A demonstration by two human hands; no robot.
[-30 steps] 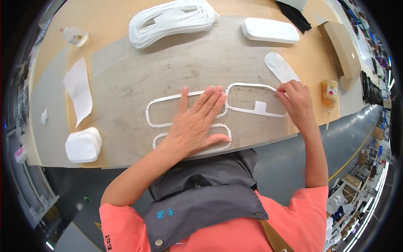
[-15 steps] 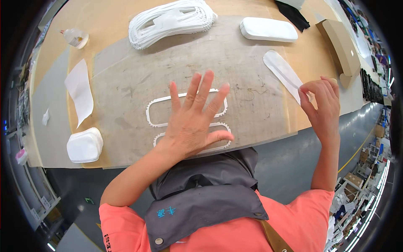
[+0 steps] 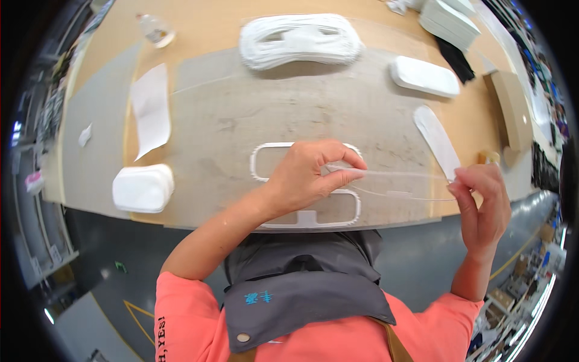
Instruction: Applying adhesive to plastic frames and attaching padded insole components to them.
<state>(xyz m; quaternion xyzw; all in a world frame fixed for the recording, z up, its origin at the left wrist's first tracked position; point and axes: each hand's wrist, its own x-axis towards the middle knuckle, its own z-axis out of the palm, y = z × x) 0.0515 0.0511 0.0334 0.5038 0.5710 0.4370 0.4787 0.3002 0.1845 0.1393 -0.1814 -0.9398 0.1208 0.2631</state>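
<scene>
Head view shows both hands lifted a little off the worktable (image 3: 199,130), stretching one thin, see-through frame piece (image 3: 398,184) between them. The left hand (image 3: 307,175) pinches its left end between thumb and fingertips, closed tight on it. The right hand (image 3: 479,196) does the same at the other end, thumb and forefinger clamped on the rim. So the piece hangs in the air between the two grips, edge-on to the camera, which is why it reads as just a couple of pale lines.

Directly under the left hand's grip lie two more white frames flat on the table: an upper white frame (image 3: 265,158), partly hidden by the knuckles, and a lower white frame (image 3: 313,214) closer to the person's body. Just above the right hand's grip sits a long white oval strip (image 3: 435,140). Well beyond both grips there's a big stack of white frames (image 3: 300,41), and a white oval block (image 3: 424,76) off toward the right side. Far out from the left hand: a white rounded block (image 3: 142,188) and a curled sheet of white paper (image 3: 149,108).

My read on handling: this thing looks super light and floppy-thin, probably bends or kinks if you grab it mid-span with one hand. Holding it at the two ends like this seems the way to go, a gentle pinch on the rim. Can't tell if it's sticky or slick.
</scene>
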